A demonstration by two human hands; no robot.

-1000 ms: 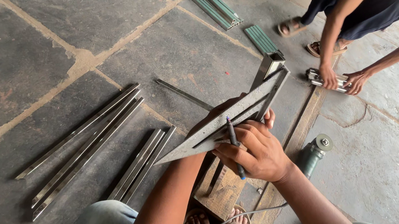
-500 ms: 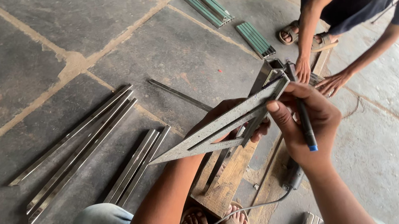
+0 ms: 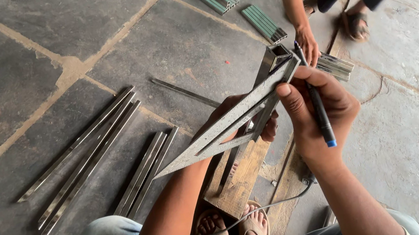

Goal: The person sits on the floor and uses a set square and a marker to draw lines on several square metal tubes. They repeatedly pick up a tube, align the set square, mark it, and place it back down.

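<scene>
Gripping a flat grey metal set-square (image 3: 223, 132), left hand (image 3: 246, 114) steadies it; right hand (image 3: 316, 111) pinches a dark blue-tipped marker (image 3: 317, 99) (square could slip, skewing the line).

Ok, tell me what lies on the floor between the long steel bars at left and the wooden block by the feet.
Head view: between the long steel bars and the wooden block lies a shorter bundle of steel strips.

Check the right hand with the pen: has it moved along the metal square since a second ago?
Yes. The right hand with the pen has shifted from the metal square's middle toward its far end, by the square tube.
</scene>
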